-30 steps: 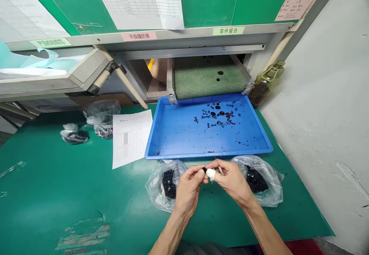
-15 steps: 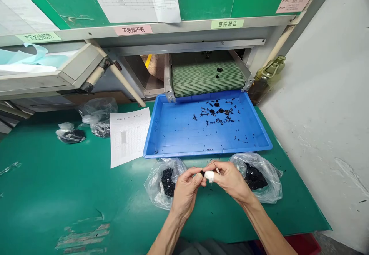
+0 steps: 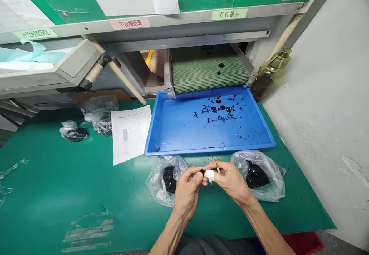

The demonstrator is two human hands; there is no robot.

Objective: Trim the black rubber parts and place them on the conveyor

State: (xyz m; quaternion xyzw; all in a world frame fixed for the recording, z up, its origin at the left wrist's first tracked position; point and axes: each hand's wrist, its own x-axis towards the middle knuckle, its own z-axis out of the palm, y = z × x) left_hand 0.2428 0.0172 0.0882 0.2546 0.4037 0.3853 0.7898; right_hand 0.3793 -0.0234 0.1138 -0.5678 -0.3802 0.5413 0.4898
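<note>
My left hand [image 3: 186, 189] pinches a small black part [image 3: 202, 172] between thumb and fingertips. On the other side of that part, my right hand [image 3: 233, 181] is closed with its fingertips against it. White wrapping [image 3: 210, 175] covers the right thumb. A thin, pale tool [image 3: 218, 168] is tucked in the right fingers; its exact kind is too small to make out. Beside the left hand lies an open clear bag of tiny black pieces [image 3: 169, 180]. A second clear bag, with larger glossy black parts [image 3: 256, 175], lies right of the right hand.
Behind the hands stands a blue tray [image 3: 178, 149] with scattered black parts and scraps. A green mesh conveyor belt [image 3: 201, 80] ends above its far edge. A printed sheet [image 3: 131, 135] and more bagged parts [image 3: 75, 132] lie left. A bottle [image 3: 271, 72] stands by the right wall.
The camera view has shifted slightly, so the bench appears a little to the right. Both hands keep nearly the same pose around the small black part.
</note>
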